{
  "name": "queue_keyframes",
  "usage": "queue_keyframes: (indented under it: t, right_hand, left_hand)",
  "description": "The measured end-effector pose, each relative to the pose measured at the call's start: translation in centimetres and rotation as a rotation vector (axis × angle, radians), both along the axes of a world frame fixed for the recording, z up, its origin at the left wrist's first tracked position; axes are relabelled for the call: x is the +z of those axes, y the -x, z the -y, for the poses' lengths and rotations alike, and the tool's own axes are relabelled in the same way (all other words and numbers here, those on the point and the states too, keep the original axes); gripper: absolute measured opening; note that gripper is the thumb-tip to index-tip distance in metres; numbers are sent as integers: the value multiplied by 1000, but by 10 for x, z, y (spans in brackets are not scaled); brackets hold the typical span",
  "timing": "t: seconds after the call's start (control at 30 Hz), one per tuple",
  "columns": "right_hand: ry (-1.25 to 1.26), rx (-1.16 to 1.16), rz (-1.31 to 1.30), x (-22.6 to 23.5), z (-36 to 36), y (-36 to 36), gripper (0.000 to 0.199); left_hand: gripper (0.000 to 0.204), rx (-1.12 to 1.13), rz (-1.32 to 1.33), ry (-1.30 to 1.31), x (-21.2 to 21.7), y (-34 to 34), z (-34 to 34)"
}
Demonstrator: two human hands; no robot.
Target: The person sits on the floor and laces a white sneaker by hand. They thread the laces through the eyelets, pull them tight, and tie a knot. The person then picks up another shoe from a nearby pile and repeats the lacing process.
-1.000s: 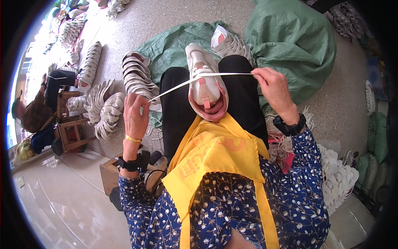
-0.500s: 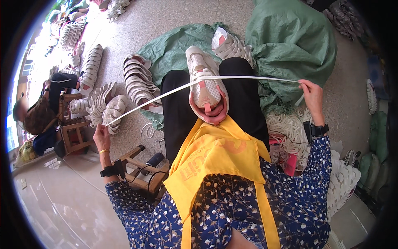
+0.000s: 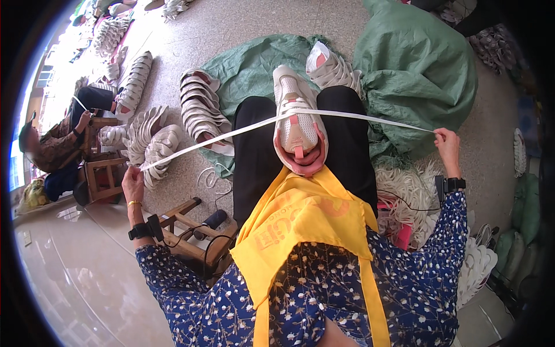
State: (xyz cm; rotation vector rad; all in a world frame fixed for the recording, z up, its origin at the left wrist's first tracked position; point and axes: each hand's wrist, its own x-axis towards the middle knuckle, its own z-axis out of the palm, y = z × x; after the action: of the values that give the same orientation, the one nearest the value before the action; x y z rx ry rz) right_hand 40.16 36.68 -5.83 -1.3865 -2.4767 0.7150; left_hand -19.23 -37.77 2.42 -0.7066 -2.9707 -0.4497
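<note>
A white and pink shoe upper (image 3: 299, 128) rests between my knees, its pink-lined opening toward me. Through its lacing area runs a white shoelace (image 3: 231, 134), stretched out to both sides. My left hand (image 3: 133, 184), fingers closed, pinches one end out to the left, beside stacked uppers. On the other side my right hand (image 3: 447, 143) pinches the opposite end, in front of the green sack. Both halves of the lace look nearly straight and about equal in length.
Stacked shoe uppers (image 3: 202, 107) stand on the floor to the left. A large green sack (image 3: 413, 75) sits at the far right. Loose white laces (image 3: 404, 188) lie by my right thigh, a wooden stool (image 3: 196, 237) at left. Another person (image 3: 58, 139) sits working at far left.
Both my hands have spread slightly farther outward and the left half of the lace has lengthened. The whole view has shifted a little. The other person's hand now raises a white strand.
</note>
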Motion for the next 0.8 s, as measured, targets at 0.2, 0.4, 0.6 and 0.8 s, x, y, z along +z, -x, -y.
queue_keyframes:
  t: [0.2,0.4,0.6,0.8]
  right_hand:
    - [406,99,10,22,-12,48,15]
    - [614,-184,-905,82,27,88,23]
    - [896,187,-401,88,156,147,19]
    - [55,632,-501,65,185,219,12]
  left_hand:
    - [7,-197,-33,-37,49,13,-97]
    - [5,99,-349,-368,66,-3,-113]
    - [12,-295,894,-435,6,-158,-231]
    - [10,-424,683,-542,7,-207,-305]
